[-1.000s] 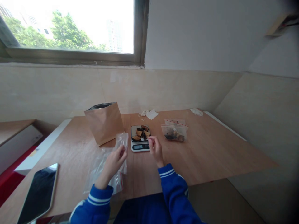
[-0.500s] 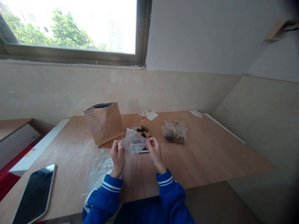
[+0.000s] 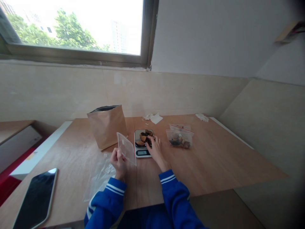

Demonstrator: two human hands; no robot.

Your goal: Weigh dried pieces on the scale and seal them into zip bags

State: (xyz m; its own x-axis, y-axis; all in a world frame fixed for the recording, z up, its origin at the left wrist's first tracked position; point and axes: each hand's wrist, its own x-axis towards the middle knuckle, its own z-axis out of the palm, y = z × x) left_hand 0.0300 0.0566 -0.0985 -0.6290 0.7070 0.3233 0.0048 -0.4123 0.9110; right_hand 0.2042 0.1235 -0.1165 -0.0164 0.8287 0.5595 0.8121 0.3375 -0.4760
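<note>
My left hand (image 3: 118, 161) is closed on the edge of a clear zip bag (image 3: 127, 149), which it holds tilted over the table. A small kitchen scale (image 3: 139, 153) with a lit display stands to the right of the bag. Dried brown and dark slices (image 3: 143, 138) lie in a loose pile on its plate. My right hand (image 3: 156, 149) reaches onto the plate from the right, fingers apart and curved, the tips at the slices. Whether a slice is gripped between them is not clear.
A brown paper pouch (image 3: 108, 127) stands open at the back left. Filled zip bags (image 3: 180, 139) lie to the right of the scale. Loose clear plastic bags (image 3: 101, 175) are under my left forearm. A tablet (image 3: 35, 198) lies front left; crumpled tissue (image 3: 156, 118) lies near the wall.
My right hand has let go of the zip bag and moved to the slices on the scale. My left hand keeps the bag, now turned and moved left, uncovering the scale.
</note>
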